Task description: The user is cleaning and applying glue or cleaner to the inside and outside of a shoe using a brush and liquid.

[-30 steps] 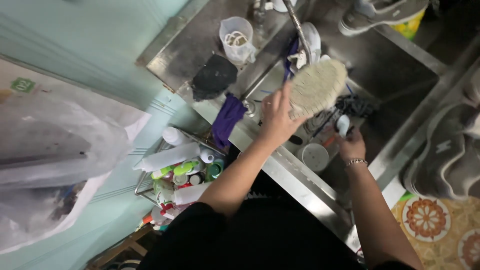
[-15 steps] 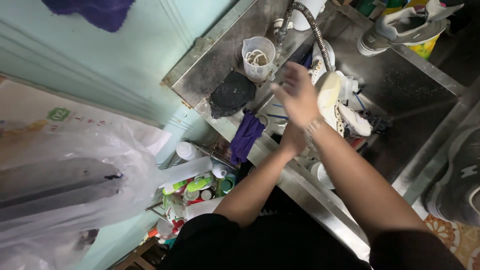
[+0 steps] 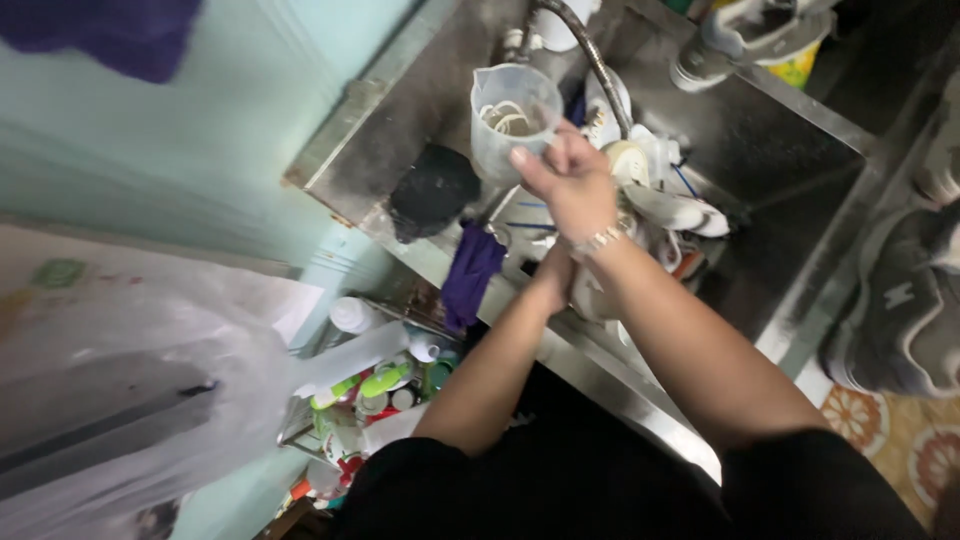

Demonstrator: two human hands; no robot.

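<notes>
Clear plastic, faintly clouded, makes up the measuring jug [image 3: 513,118] that the right hand [image 3: 568,182] now grips by its near wall, thumb pressed against the rim, holding it tilted above the left corner of the steel sink [image 3: 770,150]. Something pale and looped lies in its bottom; I cannot tell what. A second ago the jug stood alone on the sink's ledge while this hand was down over a pale oval brush; half a second ago the hand was already lifting away, and now it has crossed over the other arm and closed on the jug. So the scrubbing has paused and the jug is in hand.

Most of the left hand [image 3: 553,275] is hidden beneath the right forearm; it reaches low into the sink, and whether it clasps anything I cannot tell. Just beside the jug a flexible metal hose [image 3: 596,62] curves down toward a heap of white footwear [image 3: 672,210] in the basin. A black cloth [image 3: 432,190] rests on the ledge, a purple rag [image 3: 470,272] hangs over the front edge, and below it a wire rack of bottles [image 3: 375,385] stands against the pale green wall. Grey sneakers [image 3: 905,300] sit well apart at the right.
</notes>
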